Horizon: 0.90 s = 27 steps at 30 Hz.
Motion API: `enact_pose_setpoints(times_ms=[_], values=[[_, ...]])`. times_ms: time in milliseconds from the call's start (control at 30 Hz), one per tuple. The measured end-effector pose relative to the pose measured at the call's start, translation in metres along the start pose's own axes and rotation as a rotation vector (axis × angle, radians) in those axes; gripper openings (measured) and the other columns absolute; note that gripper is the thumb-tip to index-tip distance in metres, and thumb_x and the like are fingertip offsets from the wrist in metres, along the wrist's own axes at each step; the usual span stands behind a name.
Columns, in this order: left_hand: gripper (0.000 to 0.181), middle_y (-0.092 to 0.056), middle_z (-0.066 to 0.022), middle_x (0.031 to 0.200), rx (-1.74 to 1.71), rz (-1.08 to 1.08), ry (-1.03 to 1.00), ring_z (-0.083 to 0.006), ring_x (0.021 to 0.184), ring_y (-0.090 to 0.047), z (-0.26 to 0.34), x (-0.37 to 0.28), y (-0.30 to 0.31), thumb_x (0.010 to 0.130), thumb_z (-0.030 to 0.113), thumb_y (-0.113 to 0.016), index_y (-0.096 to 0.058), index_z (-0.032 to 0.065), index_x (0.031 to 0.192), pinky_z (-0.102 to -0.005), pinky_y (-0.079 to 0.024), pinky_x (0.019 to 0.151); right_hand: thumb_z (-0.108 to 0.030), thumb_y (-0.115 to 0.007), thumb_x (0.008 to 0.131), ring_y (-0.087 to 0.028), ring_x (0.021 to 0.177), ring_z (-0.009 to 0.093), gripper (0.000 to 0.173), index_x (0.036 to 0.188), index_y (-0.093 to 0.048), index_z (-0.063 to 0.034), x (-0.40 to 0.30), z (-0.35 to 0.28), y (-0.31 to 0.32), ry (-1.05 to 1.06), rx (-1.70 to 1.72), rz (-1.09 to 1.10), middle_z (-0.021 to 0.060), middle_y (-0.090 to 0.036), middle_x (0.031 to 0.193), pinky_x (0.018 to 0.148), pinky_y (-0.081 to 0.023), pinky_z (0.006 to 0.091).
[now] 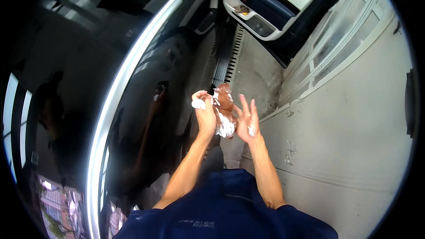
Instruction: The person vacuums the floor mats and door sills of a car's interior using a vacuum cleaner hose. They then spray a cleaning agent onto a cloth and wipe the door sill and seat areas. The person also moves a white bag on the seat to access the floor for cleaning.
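Note:
A brown cloth (pixel 225 101) with thick white foam on it hangs bunched between my two hands. My left hand (pixel 206 113) is closed around the cloth's left side, and a blob of white foam sits on its thumb side. Against the cloth's lower right edge rests my right hand (pixel 247 121), its fingers spread and pointing up, with a little foam on the palm near the wrist. Whether the right fingers grip any of the cloth is hard to tell. Both hands are in front of my body, beside the glossy black side of a car (pixel 159 106).
A bright metal trim strip (pixel 114 89) runs along the car. Ahead, an open car door (pixel 270 6) with a cream and dark blue inner panel holds a small brownish item in its pocket. A slotted drain cover (pixel 236 51) lies on the floor. A pale wall (pixel 345 126) stands close on the right.

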<state>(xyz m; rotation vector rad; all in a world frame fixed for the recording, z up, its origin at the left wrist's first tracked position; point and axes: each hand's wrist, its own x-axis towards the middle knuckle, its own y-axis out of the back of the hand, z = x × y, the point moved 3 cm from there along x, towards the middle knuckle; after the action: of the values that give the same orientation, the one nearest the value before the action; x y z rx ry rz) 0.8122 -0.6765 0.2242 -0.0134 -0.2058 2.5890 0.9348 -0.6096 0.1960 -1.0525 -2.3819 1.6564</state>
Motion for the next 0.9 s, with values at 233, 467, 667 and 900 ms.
enact_pose_setpoints(times_ms=[233,467,667,900], values=[[0.066,-0.02,-0.0246,0.153,0.779,-0.593,-0.441,-0.0426,0.143,-0.015,-0.065,0.047,-0.087,0.096,0.032,-0.049,-0.025,-0.0026,0.147,-0.053,-0.014,0.115,-0.042,-0.053,0.096,-0.065,0.091,0.023,0.037,0.112,-0.059,-0.0091,0.136,-0.046,0.053,0.279,-0.155,0.241,0.0108,-0.067,0.102,0.081,-0.053,0.0361],[0.049,-0.051,-0.0236,0.129,1.254,-0.737,-0.316,-0.04,0.127,-0.043,-0.095,0.167,-0.103,0.081,0.01,-0.06,-0.051,-0.0044,0.126,-0.0543,-0.034,0.104,-0.032,-0.057,0.096,-0.066,0.086,0.022,0.039,0.118,-0.056,-0.0004,0.161,-0.16,-0.019,0.408,-0.587,0.305,0.0121,-0.066,0.104,0.079,-0.056,0.0355],[0.028,-0.062,-0.0191,0.113,1.46,-0.813,-0.137,-0.0334,0.111,-0.056,-0.071,0.206,-0.152,0.08,0.016,-0.063,-0.069,0.0021,0.103,-0.0513,-0.042,0.096,-0.02,-0.069,0.089,-0.059,0.081,0.009,0.031,0.109,-0.062,0.0021,0.21,-0.152,-0.054,0.513,-1.377,0.449,0.0055,-0.066,0.091,0.072,-0.049,0.0261],[0.073,-0.041,-0.0303,0.139,0.792,-0.7,-0.315,-0.0394,0.13,-0.044,-0.082,0.25,-0.152,0.077,0.002,-0.057,-0.03,-0.0043,0.145,-0.0428,-0.037,0.107,-0.018,-0.069,0.089,-0.061,0.08,0.009,0.036,0.116,-0.061,0.0022,0.239,-0.151,-0.034,0.418,-1.02,0.325,0.0057,-0.067,0.095,0.072,-0.05,0.025]])
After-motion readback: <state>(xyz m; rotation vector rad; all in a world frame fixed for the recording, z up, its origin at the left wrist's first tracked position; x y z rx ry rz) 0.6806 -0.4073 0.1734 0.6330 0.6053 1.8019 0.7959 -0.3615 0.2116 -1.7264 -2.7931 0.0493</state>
